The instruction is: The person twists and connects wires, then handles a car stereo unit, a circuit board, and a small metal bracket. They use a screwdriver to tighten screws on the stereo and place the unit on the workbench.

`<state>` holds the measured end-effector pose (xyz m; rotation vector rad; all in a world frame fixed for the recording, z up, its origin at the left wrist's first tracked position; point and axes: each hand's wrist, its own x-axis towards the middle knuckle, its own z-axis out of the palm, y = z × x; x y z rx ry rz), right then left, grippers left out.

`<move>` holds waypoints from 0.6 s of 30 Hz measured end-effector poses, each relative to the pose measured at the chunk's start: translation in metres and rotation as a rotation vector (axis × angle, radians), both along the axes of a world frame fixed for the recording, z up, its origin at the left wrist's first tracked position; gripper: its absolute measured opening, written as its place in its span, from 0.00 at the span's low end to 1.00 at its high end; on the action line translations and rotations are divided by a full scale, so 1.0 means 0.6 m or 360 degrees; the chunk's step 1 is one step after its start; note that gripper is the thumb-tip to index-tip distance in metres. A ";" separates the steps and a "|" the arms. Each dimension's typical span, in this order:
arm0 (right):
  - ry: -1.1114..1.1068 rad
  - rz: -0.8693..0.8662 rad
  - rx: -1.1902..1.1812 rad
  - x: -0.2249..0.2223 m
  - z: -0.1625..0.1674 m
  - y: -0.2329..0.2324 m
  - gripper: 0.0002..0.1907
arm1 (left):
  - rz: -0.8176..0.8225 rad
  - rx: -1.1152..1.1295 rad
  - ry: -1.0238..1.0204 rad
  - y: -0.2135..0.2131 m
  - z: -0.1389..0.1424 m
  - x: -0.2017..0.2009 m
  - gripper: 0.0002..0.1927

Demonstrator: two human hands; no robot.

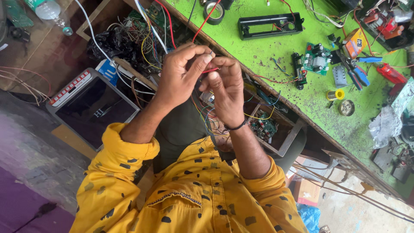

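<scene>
Both hands raised together off the green tabletop (310, 99), left hand (183, 73) and right hand (226, 92) with fingers pinched on a thin red wire (211, 70) between them, held close for fine work, pliers (355, 71) lying unused.

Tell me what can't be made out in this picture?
- Red wire end, head view: pinched between the left hand and right hand; fingers cover it.
- Right palm: turned away, so anything in it is hidden.
- Drawer contents: partly behind the right forearm, tangled and too small.
- Bottle: cut off by the top edge.
- Circuit board parts: too small to tell.
</scene>
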<state>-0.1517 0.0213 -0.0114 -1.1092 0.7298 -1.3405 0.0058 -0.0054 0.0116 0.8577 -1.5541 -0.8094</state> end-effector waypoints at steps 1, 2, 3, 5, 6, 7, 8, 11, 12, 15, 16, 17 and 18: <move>-0.0016 0.0004 0.0006 -0.003 -0.002 -0.002 0.10 | -0.0008 0.0005 -0.0014 -0.001 0.001 0.002 0.08; -0.0033 0.0008 0.0012 -0.007 -0.004 -0.003 0.09 | 0.0019 -0.0026 -0.0011 -0.002 0.002 0.004 0.07; -0.0050 0.0013 0.0020 -0.012 -0.007 -0.002 0.07 | 0.0046 -0.0055 -0.0008 -0.002 0.002 0.006 0.07; 0.0144 0.0024 -0.0079 -0.023 -0.012 0.001 0.05 | 0.0157 -0.0090 0.0003 -0.007 0.003 0.015 0.07; 0.0245 0.0030 -0.0131 -0.028 -0.014 0.003 0.04 | 0.0243 -0.0096 0.0017 -0.011 0.003 0.022 0.06; 0.0253 -0.0061 -0.0143 -0.032 -0.016 0.003 0.04 | 0.0331 -0.0102 0.0030 -0.014 0.003 0.029 0.06; 0.0263 -0.0158 -0.0151 -0.036 -0.018 0.004 0.04 | 0.0308 -0.0016 0.0078 -0.015 0.003 0.036 0.06; 0.0421 -0.0358 -0.0237 -0.046 -0.015 -0.003 0.05 | 0.0196 0.0140 0.0119 -0.015 0.002 0.048 0.05; 0.0491 -0.0411 -0.0273 -0.048 -0.012 -0.008 0.06 | 0.0133 0.0129 0.0061 -0.013 0.001 0.049 0.05; 0.0452 -0.0333 -0.0198 -0.045 -0.003 -0.019 0.06 | 0.0012 0.0097 -0.0053 -0.008 -0.001 0.041 0.06; 0.0384 -0.0312 -0.0191 -0.042 0.000 -0.022 0.06 | -0.0016 0.0088 -0.0080 -0.007 -0.001 0.037 0.07; 0.0317 -0.0289 -0.0184 -0.039 0.003 -0.025 0.06 | -0.0029 0.0080 -0.0064 -0.007 -0.001 0.034 0.07; 0.0252 -0.0262 -0.0180 -0.036 0.006 -0.027 0.06 | -0.0039 0.0069 -0.0047 -0.007 0.000 0.031 0.08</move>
